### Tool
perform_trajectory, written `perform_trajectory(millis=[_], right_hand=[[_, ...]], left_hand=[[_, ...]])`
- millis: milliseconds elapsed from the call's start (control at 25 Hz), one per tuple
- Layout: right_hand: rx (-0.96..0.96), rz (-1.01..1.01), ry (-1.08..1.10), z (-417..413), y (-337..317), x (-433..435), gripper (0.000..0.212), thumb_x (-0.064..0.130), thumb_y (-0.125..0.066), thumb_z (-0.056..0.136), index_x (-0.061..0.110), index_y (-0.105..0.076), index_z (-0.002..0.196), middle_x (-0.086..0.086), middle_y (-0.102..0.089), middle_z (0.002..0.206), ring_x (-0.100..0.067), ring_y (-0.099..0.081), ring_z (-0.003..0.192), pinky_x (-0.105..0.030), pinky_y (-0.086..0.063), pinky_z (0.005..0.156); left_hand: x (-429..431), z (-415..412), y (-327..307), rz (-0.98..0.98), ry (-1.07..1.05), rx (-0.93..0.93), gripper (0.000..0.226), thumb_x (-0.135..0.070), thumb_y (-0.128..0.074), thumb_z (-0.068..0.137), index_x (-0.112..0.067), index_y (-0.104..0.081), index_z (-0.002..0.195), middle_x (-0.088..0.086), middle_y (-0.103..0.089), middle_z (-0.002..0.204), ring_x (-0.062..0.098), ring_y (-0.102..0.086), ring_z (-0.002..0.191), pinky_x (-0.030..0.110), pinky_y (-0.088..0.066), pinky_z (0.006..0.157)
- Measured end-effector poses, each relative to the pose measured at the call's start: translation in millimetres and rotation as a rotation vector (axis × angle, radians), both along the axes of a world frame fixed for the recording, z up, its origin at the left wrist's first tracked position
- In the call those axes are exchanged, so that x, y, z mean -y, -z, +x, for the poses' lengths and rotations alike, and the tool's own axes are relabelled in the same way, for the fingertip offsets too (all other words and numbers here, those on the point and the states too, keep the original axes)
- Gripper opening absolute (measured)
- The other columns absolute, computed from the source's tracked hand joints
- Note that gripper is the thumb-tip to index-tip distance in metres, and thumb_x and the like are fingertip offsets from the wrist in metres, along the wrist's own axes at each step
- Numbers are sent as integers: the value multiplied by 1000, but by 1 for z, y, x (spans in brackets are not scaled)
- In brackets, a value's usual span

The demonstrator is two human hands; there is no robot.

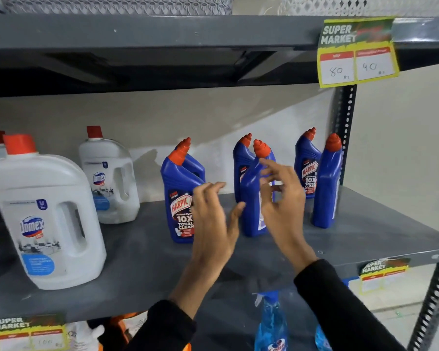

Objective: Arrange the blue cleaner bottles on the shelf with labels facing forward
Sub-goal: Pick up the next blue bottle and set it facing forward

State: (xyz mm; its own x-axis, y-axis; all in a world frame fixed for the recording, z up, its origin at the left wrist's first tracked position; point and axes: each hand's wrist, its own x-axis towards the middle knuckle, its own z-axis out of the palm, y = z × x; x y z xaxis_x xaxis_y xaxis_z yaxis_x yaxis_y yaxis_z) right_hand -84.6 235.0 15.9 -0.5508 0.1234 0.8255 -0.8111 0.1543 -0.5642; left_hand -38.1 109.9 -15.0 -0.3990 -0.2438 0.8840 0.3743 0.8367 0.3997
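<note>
Several blue cleaner bottles with red caps stand on the grey shelf (142, 252). The left bottle (179, 196) shows its label forward. The middle front bottle (251, 198) stands turned sideways, its label facing right; another bottle (240, 163) stands behind it. At the right, a back bottle (305, 168) shows its label, and the front right bottle (326, 186) shows only plain blue side. My left hand (213, 224) is open just left of the middle bottle. My right hand (284, 198) is open on that bottle's right side, fingers spread, apart from or barely touching it.
Two large white jugs (46, 219) (112, 178) with red caps stand on the shelf's left. An upper shelf carries a price tag (357, 51). A perforated upright (345, 127) bounds the right. Blue spray bottles (271, 323) sit on the shelf below.
</note>
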Motion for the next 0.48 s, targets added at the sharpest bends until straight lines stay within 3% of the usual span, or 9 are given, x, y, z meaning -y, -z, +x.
perform_trajectory(millis=[80,160,240,360,480], right_hand=[[128,19,-21,-23,3,-19,46,4,-58,91,22,-53,133,2,-56,116,-8,-59,98,-11,-48,72],[301,154,-76,-47,17,-35,60,9,-58,94,22,-34,147,1,-49,135,-10,-53,116,-11,-46,80],[525,253,-260,-68,32,-43,67,10,-54,97,18,-18,153,-2,-39,149,-18,-45,133,-23,-44,93],[666,454,-394,-84,47,-40,52,9,-52,97,13,-30,145,-9,-50,144,-25,-51,129,-40,-46,105],[659,413,-364,-84,49,-37,43,7,-57,94,9,-39,133,-7,-60,127,-21,-59,114,-45,-48,104]], left_hand=[[-19,-13,5,13,55,119,52,-38,-65,89,-7,-49,128,7,-49,125,19,-56,111,34,-52,93],[-27,-28,11,139,115,238,56,-40,-67,87,-10,-46,130,1,-49,125,20,-58,113,36,-53,94],[-30,-40,12,267,184,336,57,-44,-70,81,-15,-50,126,-1,-56,123,20,-62,112,40,-54,94],[-31,-53,14,360,185,388,46,-38,-72,78,-20,-58,118,3,-70,112,19,-69,101,44,-58,86],[-32,-57,13,345,163,345,36,-30,-67,82,-22,-62,117,3,-72,106,19,-71,95,44,-59,83]])
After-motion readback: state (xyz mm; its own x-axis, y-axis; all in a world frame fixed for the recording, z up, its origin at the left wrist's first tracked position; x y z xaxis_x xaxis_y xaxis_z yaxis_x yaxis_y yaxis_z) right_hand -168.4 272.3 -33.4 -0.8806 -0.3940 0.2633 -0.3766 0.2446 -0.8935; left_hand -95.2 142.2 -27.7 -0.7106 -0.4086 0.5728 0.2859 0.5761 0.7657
